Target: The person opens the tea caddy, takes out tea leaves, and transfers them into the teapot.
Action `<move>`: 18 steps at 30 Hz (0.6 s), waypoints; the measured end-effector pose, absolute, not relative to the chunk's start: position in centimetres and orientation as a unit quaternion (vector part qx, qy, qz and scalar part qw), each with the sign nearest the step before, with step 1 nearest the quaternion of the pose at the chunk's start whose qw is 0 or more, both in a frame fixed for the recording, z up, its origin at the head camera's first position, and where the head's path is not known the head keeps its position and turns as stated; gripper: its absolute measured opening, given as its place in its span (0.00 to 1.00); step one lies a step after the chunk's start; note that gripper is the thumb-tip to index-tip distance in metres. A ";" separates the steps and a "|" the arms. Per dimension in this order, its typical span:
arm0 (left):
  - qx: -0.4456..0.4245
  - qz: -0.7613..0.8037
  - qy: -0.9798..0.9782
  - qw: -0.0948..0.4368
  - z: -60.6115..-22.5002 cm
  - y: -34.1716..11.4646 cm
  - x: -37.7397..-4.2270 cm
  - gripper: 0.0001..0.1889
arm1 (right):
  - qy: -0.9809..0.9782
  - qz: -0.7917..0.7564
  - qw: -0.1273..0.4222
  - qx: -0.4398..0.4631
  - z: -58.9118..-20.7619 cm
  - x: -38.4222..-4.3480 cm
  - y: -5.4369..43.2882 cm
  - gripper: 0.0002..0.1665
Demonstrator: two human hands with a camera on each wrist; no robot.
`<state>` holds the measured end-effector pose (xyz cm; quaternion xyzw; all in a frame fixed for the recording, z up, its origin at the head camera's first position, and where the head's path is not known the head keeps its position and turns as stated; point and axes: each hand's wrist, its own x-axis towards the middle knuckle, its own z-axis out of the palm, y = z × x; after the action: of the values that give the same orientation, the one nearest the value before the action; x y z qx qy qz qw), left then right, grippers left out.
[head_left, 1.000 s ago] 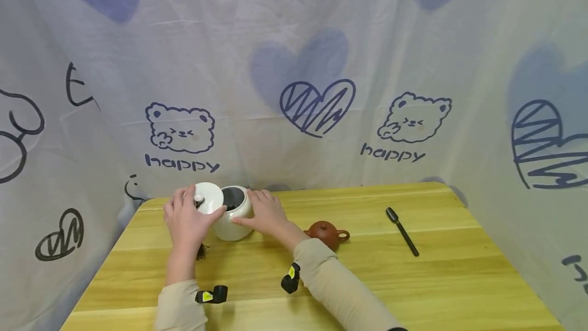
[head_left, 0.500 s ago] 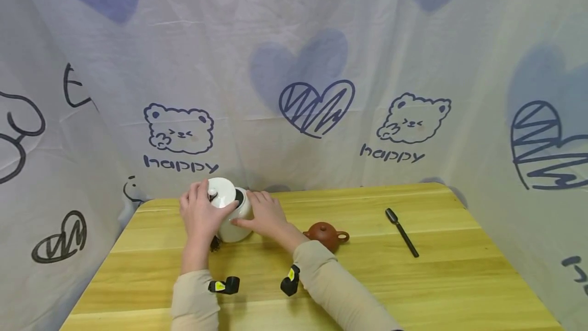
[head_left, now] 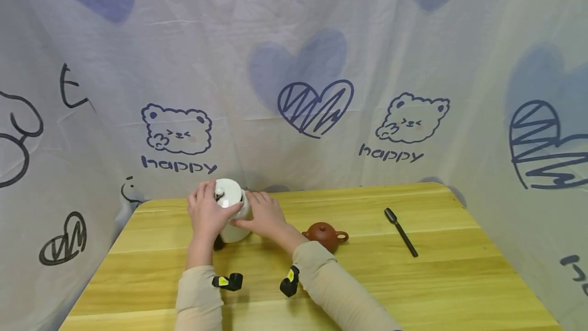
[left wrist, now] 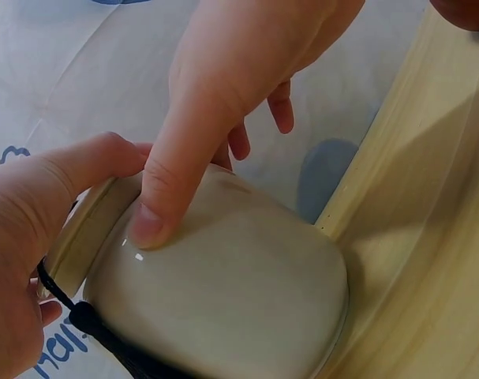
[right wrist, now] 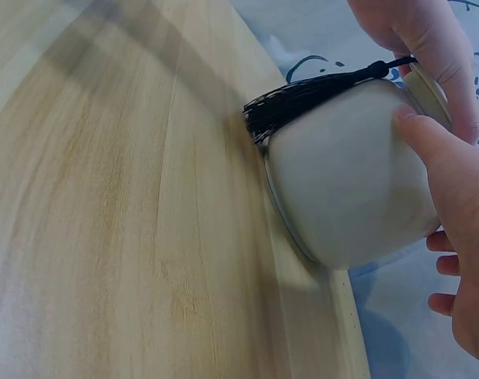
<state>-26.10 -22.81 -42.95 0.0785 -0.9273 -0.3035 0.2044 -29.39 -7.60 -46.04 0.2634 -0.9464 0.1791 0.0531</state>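
A white ceramic jar [left wrist: 231,276] stands upright near the table's back left. My left hand [head_left: 206,213] grips its round white lid [head_left: 231,190] by the edge, thumb on the near side. The lid lies over the jar's mouth, with a thin dark gap showing at its right in the head view. From the lid's knob a black tassel [right wrist: 310,99] hangs down the jar's side. My right hand [head_left: 265,214] holds the jar's right side near the rim, its thumb [left wrist: 156,213] pressed on the front and the other fingers behind.
A reddish-brown teapot [head_left: 323,235] stands right of the jar, partly behind my right forearm. Farther right lies a black scoop [head_left: 401,231] on the wooden table [head_left: 367,280]. A printed cloth [head_left: 257,142] hangs close behind the table's back edge.
My left hand has brought the lid rightward from beside the jar to over its mouth, covering the dark opening. The tassel came along with it. My right hand has stayed on the jar.
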 end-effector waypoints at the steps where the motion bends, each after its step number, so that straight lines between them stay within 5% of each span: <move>1: 0.078 -0.305 -0.928 0.201 -43.0 -22.8 -26.1 0.50 | -0.947 0.178 0.053 0.264 -46.1 -29.4 -7.6 0.55; 18: 0.063 -0.318 -0.935 0.145 -43.3 -23.1 -26.7 0.52 | -0.951 0.166 0.045 0.256 -46.1 -29.4 -7.6 0.57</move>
<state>-26.66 -23.11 -43.33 0.0633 -0.9346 -0.3185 0.1455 -29.45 -7.64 -46.13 0.2560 -0.9513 0.1656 0.0450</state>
